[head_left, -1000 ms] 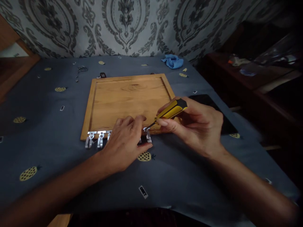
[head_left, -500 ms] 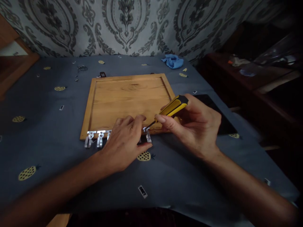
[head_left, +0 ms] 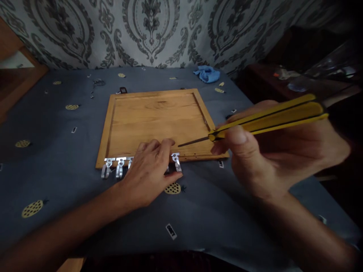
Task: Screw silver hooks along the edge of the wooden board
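Note:
My right hand (head_left: 269, 151) is closed around a yellow-and-black screwdriver (head_left: 266, 117), raised above the right side of a wooden panel (head_left: 153, 117). The screwdriver's thin shaft points left, its tip apart from the metal hooks. Along the panel's near edge sit several silver hooks, among them a left one (head_left: 107, 168), its neighbour (head_left: 120, 167) and the rightmost one (head_left: 176, 162). Resting over the middle of that edge, my left hand (head_left: 150, 166) has its fingers laid on the panel and its thumb apart, by the rightmost hook's lower end. It hides some hooks.
The panel lies on a dark blue cloth (head_left: 70, 181) with a pineapple print. A crumpled blue rag (head_left: 208, 73) is at the back right. Small metal pieces (head_left: 98, 82) lie at the back left. Small holes dot the panel's near edge, right of the hooks.
My right hand has lifted the screwdriver off the rightmost hook and drawn it back to the right, tilting it flatter. My left hand has stayed in place.

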{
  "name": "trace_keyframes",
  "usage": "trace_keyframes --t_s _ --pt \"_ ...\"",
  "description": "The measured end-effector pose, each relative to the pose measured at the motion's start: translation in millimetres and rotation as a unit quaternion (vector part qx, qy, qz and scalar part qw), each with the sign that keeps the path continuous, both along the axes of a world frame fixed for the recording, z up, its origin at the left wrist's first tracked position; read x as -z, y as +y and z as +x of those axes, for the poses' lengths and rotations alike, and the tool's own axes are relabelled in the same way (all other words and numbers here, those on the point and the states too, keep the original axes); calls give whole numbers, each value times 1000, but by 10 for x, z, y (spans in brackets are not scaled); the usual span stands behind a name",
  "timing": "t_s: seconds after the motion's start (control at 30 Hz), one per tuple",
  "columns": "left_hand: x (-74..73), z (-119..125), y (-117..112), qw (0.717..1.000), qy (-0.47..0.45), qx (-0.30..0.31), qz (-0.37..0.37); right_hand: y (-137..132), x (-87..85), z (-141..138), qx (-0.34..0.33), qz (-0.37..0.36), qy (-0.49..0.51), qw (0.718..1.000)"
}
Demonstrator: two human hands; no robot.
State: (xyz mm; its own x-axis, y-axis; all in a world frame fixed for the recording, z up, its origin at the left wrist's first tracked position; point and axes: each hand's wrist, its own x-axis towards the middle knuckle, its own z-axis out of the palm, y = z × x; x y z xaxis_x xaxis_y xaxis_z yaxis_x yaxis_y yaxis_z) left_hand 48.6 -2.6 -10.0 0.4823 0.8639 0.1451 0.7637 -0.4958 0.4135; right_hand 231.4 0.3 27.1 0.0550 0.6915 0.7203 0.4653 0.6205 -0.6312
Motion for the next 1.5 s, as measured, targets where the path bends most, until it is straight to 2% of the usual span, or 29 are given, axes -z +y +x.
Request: trace_keyframes --t_s 0.07,0.33,0.67,0.97,1.17,1.5 --pt "0 6 1 1000 5 -4 -1 14 -6 5 -2 -1 -11 1000" --pt "-7 14 -1 1000 12 -12 -9 85 144 5 -38 -85 -19 995" --pt "2 7 -6 1000 10 -12 1 144 228 0 -72 -58 -11 996" --pt "-6 4 1 1000 4 -5 2 123 193 -3 -86 -70 -28 993" --pt "14 14 10 1000 7 -5 11 129 163 -1 -147 -126 30 981" --pt "15 2 1 1000 7 0 22 140 188 0 -118 -129 24 984"
